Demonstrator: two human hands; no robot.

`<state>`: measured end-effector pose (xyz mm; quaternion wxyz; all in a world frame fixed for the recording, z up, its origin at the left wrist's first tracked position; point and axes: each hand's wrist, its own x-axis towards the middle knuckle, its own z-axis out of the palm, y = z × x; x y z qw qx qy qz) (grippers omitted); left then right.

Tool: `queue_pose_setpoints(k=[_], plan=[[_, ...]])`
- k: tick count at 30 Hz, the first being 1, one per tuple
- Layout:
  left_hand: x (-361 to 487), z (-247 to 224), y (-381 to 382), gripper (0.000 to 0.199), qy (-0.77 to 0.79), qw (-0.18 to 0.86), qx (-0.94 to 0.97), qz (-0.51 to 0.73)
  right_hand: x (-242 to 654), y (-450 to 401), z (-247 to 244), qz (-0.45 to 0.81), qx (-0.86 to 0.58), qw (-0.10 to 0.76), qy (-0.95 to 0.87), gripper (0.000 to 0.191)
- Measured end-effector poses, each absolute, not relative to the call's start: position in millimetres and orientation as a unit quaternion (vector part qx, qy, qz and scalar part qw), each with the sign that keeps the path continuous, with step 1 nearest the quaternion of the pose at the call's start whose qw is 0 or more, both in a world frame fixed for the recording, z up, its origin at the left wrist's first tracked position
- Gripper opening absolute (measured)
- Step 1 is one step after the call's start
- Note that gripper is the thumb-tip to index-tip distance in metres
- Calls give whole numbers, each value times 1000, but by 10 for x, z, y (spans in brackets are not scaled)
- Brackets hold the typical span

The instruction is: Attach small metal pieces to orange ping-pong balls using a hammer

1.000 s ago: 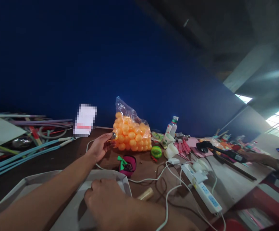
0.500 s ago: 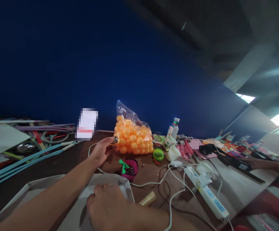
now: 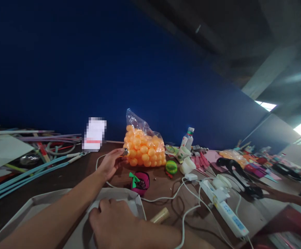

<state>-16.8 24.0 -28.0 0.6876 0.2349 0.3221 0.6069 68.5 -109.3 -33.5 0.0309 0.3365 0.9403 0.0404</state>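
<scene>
My left hand reaches forward past the white tray. Its thumb and fingers pinch a small shiny metal ball, held just in front of the left side of a clear bag of orange balls. Low over the tray is my right hand, back upward, with its fingers curled under. Anything inside that hand is hidden from me. A magenta pouch with a green bow and dark contents sits right beyond the tray's corner.
White cables run to a power strip. A tan roll lies beside my right wrist. Also near are a green striped ball, a cup and a bottle. Blue tubes lie left. Another person's arm is at right.
My right hand has shifted slightly left over the tray. My left hand keeps its pinch. At the far right, the other person's arm and a black object beside it have moved.
</scene>
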Motion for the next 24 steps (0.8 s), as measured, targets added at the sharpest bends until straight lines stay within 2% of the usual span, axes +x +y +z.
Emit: queue_pose_setpoints(k=[10,18,24], plan=[[-158,-274,229,6,321,687,242,605,682,-1086,-367,34,306,21,951,17],[-169,-305,251,5,321,689,242,603,732,-1043,-372,31,277,28,960,25],[-165,-353,287,5,319,691,242,603,740,-1027,-385,15,283,28,958,22]])
